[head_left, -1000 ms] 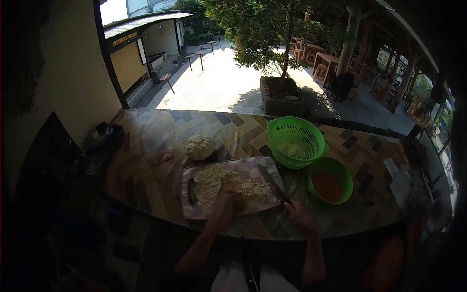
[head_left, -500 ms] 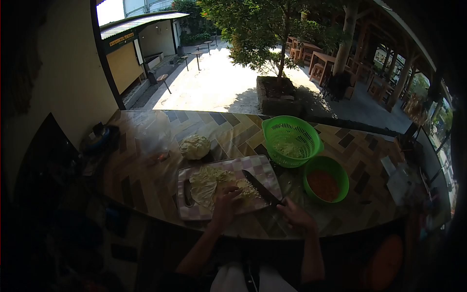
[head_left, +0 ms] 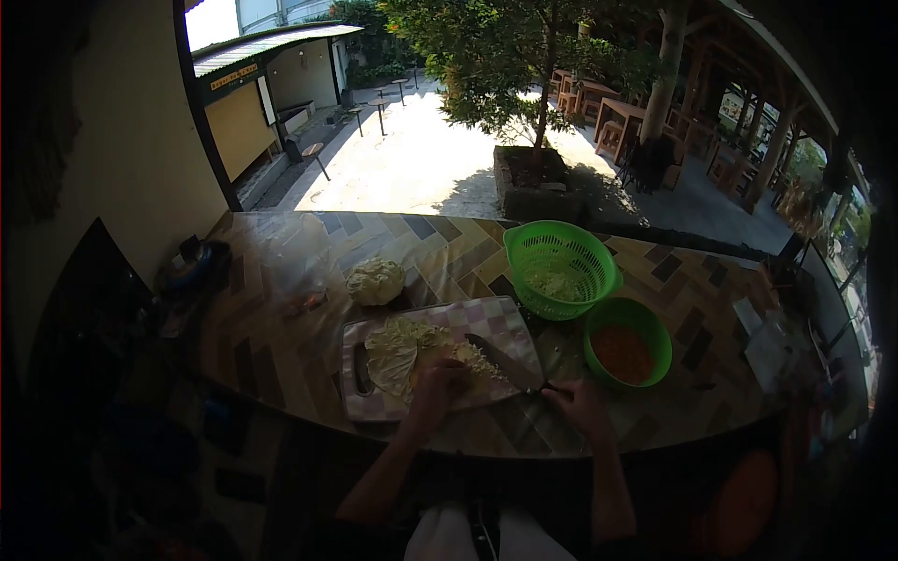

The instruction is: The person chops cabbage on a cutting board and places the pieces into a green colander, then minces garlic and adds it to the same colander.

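A checked cutting board [head_left: 505,318] lies on the table, bearing flat cabbage leaves [head_left: 390,353] on its left and finely chopped cabbage [head_left: 479,360] near its middle. My left hand [head_left: 436,387] has its fingers bent down onto the cabbage, holding it against the board; the fingertips are dim. In my right hand [head_left: 582,408] is the handle of a kitchen knife [head_left: 505,362]. Its blade slants up and left over the board, the tip beside the chopped cabbage. Behind the board sits a pale cabbage head [head_left: 375,281].
A green colander [head_left: 606,271] with shredded cabbage inside stands behind the board's right corner. Before it, a green bowl [head_left: 662,351] contains something orange. A clear plastic bag [head_left: 297,252] lies at the back left. Papers [head_left: 769,353] are at the right.
My right hand has shifted right, and the knife has turned so that more of its blade's flat side shows. My left hand has moved slightly right on the cabbage.
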A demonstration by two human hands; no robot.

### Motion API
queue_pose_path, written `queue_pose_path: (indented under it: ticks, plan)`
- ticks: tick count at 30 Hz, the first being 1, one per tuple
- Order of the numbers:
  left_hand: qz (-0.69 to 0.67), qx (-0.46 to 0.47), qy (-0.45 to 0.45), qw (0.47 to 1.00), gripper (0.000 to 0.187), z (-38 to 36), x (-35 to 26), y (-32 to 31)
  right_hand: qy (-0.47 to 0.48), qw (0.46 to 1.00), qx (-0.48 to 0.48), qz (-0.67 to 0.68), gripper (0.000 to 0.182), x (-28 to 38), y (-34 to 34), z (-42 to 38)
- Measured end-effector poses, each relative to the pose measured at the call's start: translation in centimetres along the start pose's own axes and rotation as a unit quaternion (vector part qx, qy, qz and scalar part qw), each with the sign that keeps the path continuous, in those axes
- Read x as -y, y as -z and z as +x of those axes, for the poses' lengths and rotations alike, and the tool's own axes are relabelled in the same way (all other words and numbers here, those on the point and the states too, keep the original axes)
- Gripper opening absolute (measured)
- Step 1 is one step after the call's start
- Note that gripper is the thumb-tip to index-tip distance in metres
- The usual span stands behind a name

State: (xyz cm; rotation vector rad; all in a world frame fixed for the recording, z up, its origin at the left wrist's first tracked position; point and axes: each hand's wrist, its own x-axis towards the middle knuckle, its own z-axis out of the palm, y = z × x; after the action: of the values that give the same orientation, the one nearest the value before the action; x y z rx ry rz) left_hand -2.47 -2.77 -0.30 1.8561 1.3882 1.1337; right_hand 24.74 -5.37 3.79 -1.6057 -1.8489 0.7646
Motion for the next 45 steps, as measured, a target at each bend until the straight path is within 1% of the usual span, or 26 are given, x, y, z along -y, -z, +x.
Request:
queue_pose_path:
  ticks: [3, 6, 9, 12, 15, 18, 21, 24, 25, 28, 29, 31, 32, 33, 34, 36, 37, 40, 41, 43, 45]
  plan:
    - [0.008, -0.020, -0.005, 1.000, 0.024, 0.0, 0.6, -0.6, -0.015, 0.999, 0.026, 0.029, 0.040, -1.1, -0.9, 0.4]
    - [0.005, -0.038, 0.008, 0.999, 0.025, 0.1, 0.1, -0.9, -0.060, 0.994, 0.072, 0.063, 0.038, -0.7, -0.8, 0.3]
    - [0.020, -0.053, 0.004, 0.998, 0.026, 0.3, -0.2, -1.3, -0.072, 0.987, 0.103, 0.097, 0.038, -0.3, -1.5, -0.1]
    - [0.030, -0.042, -0.003, 0.999, 0.022, 0.7, 0.4, -1.7, -0.062, 0.986, 0.098, 0.122, 0.037, -0.6, -2.1, -0.3]
    - [0.006, -0.053, 0.002, 0.999, 0.022, 1.0, -0.2, -1.9, -0.114, 0.973, 0.115, 0.164, 0.037, 0.2, -1.7, -0.5]
    - [0.018, -0.043, 0.020, 0.999, 0.022, 2.1, -0.3, -1.7, -0.127, 0.969, 0.095, 0.188, 0.035, 0.5, -1.3, -0.5]
    - [-0.009, -0.064, -0.060, 0.996, 0.024, 4.1, -4.3, -0.5, -0.129, 0.970, 0.089, 0.187, 0.035, 1.8, 1.1, 0.1]
    - [-0.046, -0.074, -0.091, 0.992, 0.021, 7.4, -6.8, -0.7, -0.133, 0.968, 0.066, 0.202, 0.034, 3.6, 4.7, 1.1]
    - [-0.038, -0.094, -0.142, 0.985, 0.021, 8.9, -7.2, -1.0, -0.130, 0.966, 0.052, 0.219, 0.034, 4.0, 5.8, 1.6]
    - [-0.060, -0.078, -0.173, 0.980, 0.017, 13.6, -9.5, -2.2, -0.123, 0.977, -0.015, 0.176, 0.033, 5.1, 9.2, 3.3]
    - [-0.051, -0.061, -0.159, 0.984, 0.017, 15.3, -10.0, -2.9, -0.126, 0.975, -0.035, 0.180, 0.030, 3.7, 9.6, 4.4]
    - [-0.032, -0.027, -0.132, 0.990, 0.016, 18.3, -10.7, -4.4, -0.098, 0.977, -0.064, 0.177, 0.030, 3.4, 11.0, 5.8]
    - [-0.015, -0.024, -0.130, 0.991, 0.016, 19.3, -10.8, -5.0, -0.083, 0.978, -0.077, 0.175, 0.030, 3.1, 11.6, 6.5]
    - [0.002, -0.022, -0.126, 0.992, 0.016, 20.2, -11.0, -5.6, -0.086, 0.983, -0.108, 0.126, 0.030, 2.6, 11.5, 7.2]
    - [0.019, -0.021, -0.123, 0.992, 0.015, 21.1, -10.9, -6.2, -0.053, 0.986, -0.146, 0.056, 0.030, 2.0, 11.1, 7.9]
    - [0.071, 0.013, -0.102, 0.992, 0.015, 22.5, -9.9, -7.5, 0.011, 0.973, -0.216, -0.084, 0.030, 1.5, 10.3, 8.6]
    - [0.098, 0.029, -0.090, 0.991, 0.016, 23.1, -8.9, -8.3, -0.021, 0.976, -0.200, -0.082, 0.029, 2.1, 10.3, 8.7]
    - [0.051, 0.017, -0.155, 0.987, 0.010, 24.3, -6.8, -9.5, -0.023, 0.971, -0.218, -0.096, 0.030, 1.8, 9.7, 8.8]
    - [0.043, 0.030, -0.126, 0.991, 0.009, 24.6, -6.2, -9.8, -0.032, 0.972, -0.211, -0.095, 0.030, 1.8, 9.6, 8.9]
    - [0.025, 0.058, -0.069, 0.996, 0.009, 24.5, -7.0, -9.4, -0.050, 0.974, -0.199, -0.094, 0.031, 1.7, 9.5, 9.0]
    - [0.030, 0.011, -0.087, 0.996, 0.011, 25.0, -6.6, -9.9, -0.051, 0.975, -0.194, -0.093, 0.031, 1.6, 9.4, 9.1]
